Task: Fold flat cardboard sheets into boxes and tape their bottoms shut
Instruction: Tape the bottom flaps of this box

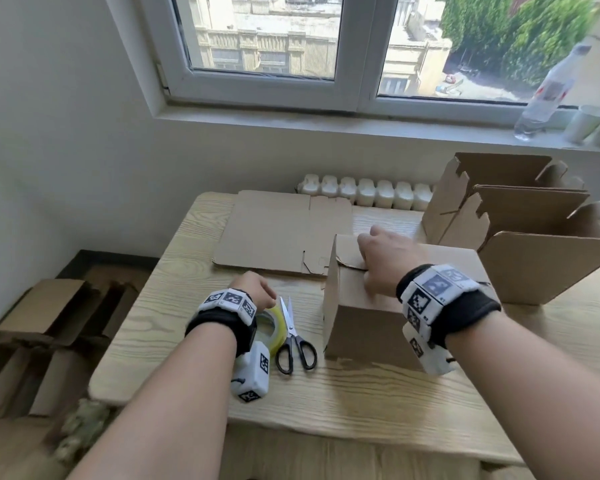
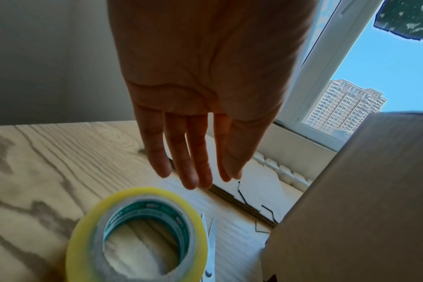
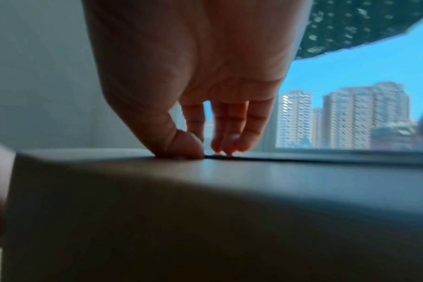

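A folded cardboard box stands on the wooden table with its closed flaps facing up. My right hand presses down on those flaps at the seam; the right wrist view shows thumb and fingertips on the cardboard. My left hand hovers just above a roll of yellowish clear tape, holding nothing. In the left wrist view its fingers hang straight above the tape roll. A flat cardboard sheet lies behind on the table.
Black-handled scissors lie between the tape and the box. Several assembled open boxes stand at the right back. More folded cardboard sits on the floor at the left. A bottle and cups stand on the windowsill.
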A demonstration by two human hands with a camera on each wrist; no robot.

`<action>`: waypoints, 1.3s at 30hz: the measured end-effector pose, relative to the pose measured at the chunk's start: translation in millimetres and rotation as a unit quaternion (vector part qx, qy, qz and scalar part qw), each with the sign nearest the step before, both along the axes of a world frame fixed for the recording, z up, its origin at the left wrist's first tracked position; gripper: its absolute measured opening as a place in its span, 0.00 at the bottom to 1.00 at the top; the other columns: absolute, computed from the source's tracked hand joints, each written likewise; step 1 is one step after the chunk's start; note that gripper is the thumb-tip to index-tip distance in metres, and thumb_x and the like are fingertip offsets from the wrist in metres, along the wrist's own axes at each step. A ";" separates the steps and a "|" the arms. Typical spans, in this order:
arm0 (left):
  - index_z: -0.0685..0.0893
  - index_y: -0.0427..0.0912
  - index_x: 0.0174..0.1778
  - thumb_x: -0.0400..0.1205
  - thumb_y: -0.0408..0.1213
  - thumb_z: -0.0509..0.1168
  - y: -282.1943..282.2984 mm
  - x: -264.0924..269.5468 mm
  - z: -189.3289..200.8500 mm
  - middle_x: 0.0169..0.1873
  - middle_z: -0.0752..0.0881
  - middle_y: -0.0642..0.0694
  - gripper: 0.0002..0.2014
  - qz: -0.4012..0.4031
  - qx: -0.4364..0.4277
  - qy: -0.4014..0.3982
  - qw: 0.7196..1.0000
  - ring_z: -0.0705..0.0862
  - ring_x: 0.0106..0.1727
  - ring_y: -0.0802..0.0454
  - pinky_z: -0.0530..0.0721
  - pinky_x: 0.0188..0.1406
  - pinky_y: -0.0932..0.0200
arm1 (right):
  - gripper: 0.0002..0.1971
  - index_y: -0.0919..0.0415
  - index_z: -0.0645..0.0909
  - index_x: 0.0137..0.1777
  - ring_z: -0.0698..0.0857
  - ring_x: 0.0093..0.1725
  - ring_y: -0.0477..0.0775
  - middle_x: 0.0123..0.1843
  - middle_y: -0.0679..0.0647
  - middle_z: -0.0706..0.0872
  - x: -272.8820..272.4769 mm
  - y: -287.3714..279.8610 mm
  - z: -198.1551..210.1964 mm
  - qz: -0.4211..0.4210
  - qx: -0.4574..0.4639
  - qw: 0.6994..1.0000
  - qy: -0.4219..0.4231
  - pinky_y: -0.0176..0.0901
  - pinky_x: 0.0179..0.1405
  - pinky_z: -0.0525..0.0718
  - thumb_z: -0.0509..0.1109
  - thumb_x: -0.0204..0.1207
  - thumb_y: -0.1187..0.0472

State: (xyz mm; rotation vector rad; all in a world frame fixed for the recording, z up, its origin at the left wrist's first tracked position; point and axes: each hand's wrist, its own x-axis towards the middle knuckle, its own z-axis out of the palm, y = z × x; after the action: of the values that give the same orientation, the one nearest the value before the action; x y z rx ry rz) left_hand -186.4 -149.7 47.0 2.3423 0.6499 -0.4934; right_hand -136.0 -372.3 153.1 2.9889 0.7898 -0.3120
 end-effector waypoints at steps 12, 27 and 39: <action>0.85 0.44 0.40 0.72 0.52 0.75 -3.8 -2.3 -84.0 0.45 0.88 0.45 0.14 -0.041 0.088 0.160 0.982 0.86 0.46 0.46 0.86 0.52 0.52 | 0.03 0.54 0.72 0.40 0.73 0.46 0.54 0.48 0.52 0.71 11.8 -3.8 -31.8 -0.073 0.105 0.992 0.017 0.45 0.47 0.70 0.60 0.74 0.61; 0.79 0.39 0.37 0.81 0.43 0.60 -12.6 10.9 -60.3 0.35 0.80 0.43 0.13 -0.055 0.114 0.104 0.986 0.81 0.43 0.42 0.75 0.42 0.56 | 0.03 0.56 0.74 0.44 0.72 0.51 0.54 0.51 0.53 0.72 9.9 -7.1 -35.6 -0.070 0.123 0.990 0.007 0.44 0.50 0.69 0.60 0.75 0.62; 0.85 0.38 0.34 0.74 0.64 0.63 -1.8 22.9 89.5 0.26 0.87 0.43 0.28 0.187 -0.046 -0.195 0.962 0.87 0.38 0.42 0.83 0.48 0.51 | 0.04 0.53 0.78 0.48 0.77 0.55 0.52 0.52 0.49 0.75 5.5 -16.3 -1.3 -0.060 0.154 0.986 0.033 0.43 0.55 0.75 0.62 0.77 0.61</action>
State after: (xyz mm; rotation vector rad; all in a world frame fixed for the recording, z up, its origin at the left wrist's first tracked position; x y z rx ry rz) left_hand -163.4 -151.5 136.5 2.0747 0.8300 0.1055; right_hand -130.5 -388.6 151.8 3.3404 0.7242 -0.3214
